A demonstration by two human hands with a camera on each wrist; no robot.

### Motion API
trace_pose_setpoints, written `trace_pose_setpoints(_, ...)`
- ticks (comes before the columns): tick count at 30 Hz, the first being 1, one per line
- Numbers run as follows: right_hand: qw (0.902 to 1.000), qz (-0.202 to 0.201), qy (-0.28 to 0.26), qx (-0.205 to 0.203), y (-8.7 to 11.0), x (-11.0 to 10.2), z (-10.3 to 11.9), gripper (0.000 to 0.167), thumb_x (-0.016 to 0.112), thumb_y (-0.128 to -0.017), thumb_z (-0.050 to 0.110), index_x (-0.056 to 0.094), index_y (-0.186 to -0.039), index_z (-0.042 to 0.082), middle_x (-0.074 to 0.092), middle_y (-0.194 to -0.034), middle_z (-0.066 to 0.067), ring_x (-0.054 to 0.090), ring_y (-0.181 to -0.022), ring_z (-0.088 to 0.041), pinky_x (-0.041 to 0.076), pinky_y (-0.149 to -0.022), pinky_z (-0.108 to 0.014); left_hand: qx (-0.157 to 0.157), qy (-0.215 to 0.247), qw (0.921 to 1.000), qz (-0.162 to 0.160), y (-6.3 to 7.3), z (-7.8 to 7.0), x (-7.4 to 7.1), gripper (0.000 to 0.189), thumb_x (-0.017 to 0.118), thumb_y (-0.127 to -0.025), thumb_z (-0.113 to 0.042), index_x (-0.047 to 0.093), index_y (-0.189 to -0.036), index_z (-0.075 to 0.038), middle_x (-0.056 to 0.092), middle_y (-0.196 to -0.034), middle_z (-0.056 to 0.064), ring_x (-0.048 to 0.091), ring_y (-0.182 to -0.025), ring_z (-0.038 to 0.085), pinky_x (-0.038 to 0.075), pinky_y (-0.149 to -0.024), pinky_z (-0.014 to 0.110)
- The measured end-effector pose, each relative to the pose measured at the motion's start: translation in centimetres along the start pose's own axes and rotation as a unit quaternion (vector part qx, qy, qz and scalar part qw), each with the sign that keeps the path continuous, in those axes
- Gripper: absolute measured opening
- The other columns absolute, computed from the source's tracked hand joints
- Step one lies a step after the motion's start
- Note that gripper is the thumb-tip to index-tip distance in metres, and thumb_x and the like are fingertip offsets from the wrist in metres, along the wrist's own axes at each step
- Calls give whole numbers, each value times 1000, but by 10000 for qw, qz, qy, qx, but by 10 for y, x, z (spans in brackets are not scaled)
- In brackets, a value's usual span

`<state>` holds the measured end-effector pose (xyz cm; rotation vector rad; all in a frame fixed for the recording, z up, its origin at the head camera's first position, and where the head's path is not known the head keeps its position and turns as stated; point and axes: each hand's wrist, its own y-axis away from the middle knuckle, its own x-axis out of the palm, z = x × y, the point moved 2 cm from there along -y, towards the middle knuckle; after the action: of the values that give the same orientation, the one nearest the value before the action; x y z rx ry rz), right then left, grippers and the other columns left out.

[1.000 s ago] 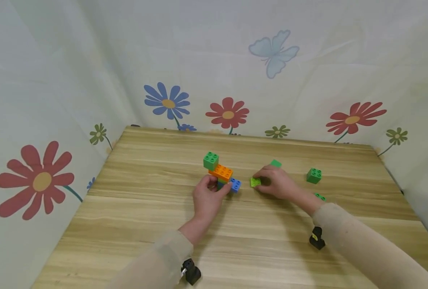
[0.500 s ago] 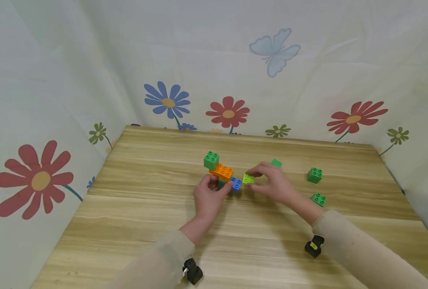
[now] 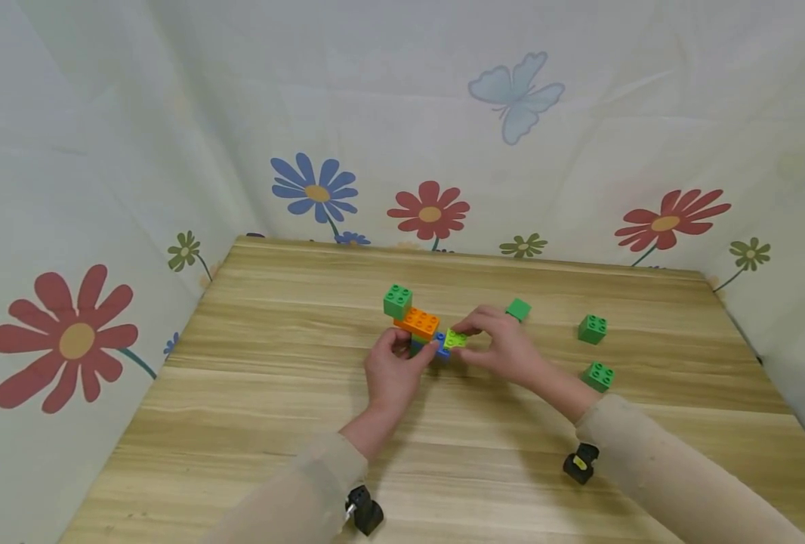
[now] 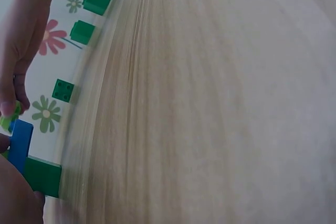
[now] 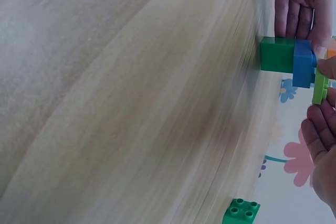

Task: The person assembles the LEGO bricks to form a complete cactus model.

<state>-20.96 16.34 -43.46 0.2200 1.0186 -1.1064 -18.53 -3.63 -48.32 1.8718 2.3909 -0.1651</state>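
In the head view my left hand (image 3: 392, 370) grips a stack of toy building bricks at its lower part. An orange brick (image 3: 419, 323) juts out there, topped at its far end by a green brick (image 3: 397, 302). The right wrist view shows the stack's base, a green brick (image 5: 276, 53) with a blue brick (image 5: 302, 64) on it. My right hand (image 3: 504, 344) pinches a thin lime-green brick (image 3: 454, 339) between thumb and fingers. It lies right at the blue brick's exposed studs, partly covering them in the head view. Fingers hide the middle of the stack.
On the wooden table (image 3: 260, 317), right of the hands, are two green bricks, one farther back (image 3: 592, 329) and one near the right forearm (image 3: 598, 376). Another green brick (image 3: 519, 309) with a plain face upward lies just behind the right hand. A flowered cloth (image 3: 375, 113) stands behind the table.
My right hand has moved left with the lime-green brick, from beside the stack to over the blue brick's studs. My left hand and the stack have stayed nearly still.
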Motion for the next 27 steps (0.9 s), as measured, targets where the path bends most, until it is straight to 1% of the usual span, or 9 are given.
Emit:
trace_pose_setpoints(4, 10000, 18, 45, -13, 0, 1, 2, 28, 91, -87, 14, 79, -112, 8, 71, -105, -3, 69, -98, -20, 63, -90, -44, 8, 17, 10000, 2, 0, 0, 0, 32, 93, -86, -19, 70, -104, -5, 74, -110, 9, 72, -104, 26, 63, -97, 41)
trace_pose_setpoints(8, 9998, -26, 45, -206, 0, 0, 5, 26, 91, -87, 14, 79, -108, 7, 70, -103, -4, 69, -95, -21, 64, -87, -46, 91, 30, 10000, -10, 0, 0, 0, 31, 93, -86, -18, 71, -103, -5, 74, -109, 9, 73, -103, 26, 63, -96, 40)
trace_pose_setpoints(11, 9996, -12, 80, -277, 1, 0, 6, 25, 91, -87, 13, 79, -107, 7, 70, -103, -4, 69, -95, -22, 64, -86, -45, 122, 28, 9999, 8, 0, 0, 1, 31, 93, -86, -18, 71, -104, -5, 75, -109, 9, 73, -103, 26, 63, -95, 40)
trace_pose_setpoints(15, 9994, 9, 199, -280, 1, -1, 7, 24, 91, -87, 13, 78, -106, 7, 70, -102, -4, 70, -95, -21, 64, -87, -43, 101, 107, 9999, 53, 0, 0, 1, 32, 93, -86, -19, 70, -104, -5, 74, -112, 10, 73, -106, 27, 63, -97, 41)
trace_pose_setpoints(17, 9993, 27, 246, -272, 2, -1, 6, 23, 91, -87, 13, 78, -105, 7, 69, -102, -4, 69, -94, -21, 64, -86, -44, 104, 138, 9998, 57, 1, 0, 1, 32, 93, -86, -18, 70, -104, -4, 74, -113, 10, 73, -107, 27, 62, -97, 41)
trace_pose_setpoints(22, 9991, 160, 321, -243, 0, -1, 7, 22, 89, -88, 14, 76, -104, 7, 68, -101, -4, 69, -93, -21, 64, -85, -46, 133, 91, 9999, 10, 1, 1, 1, 32, 93, -86, -18, 69, -103, -5, 74, -113, 10, 74, -107, 27, 63, -96, 40)
trace_pose_setpoints(27, 9990, 314, 282, -165, -4, -2, 10, 21, 89, -89, 15, 75, -102, 7, 66, -100, -3, 68, -92, -20, 64, -85, -43, 143, 48, 9999, -34, 1, 1, 1, 32, 93, -85, -18, 69, -102, -5, 74, -112, 10, 74, -106, 27, 63, -94, 40)
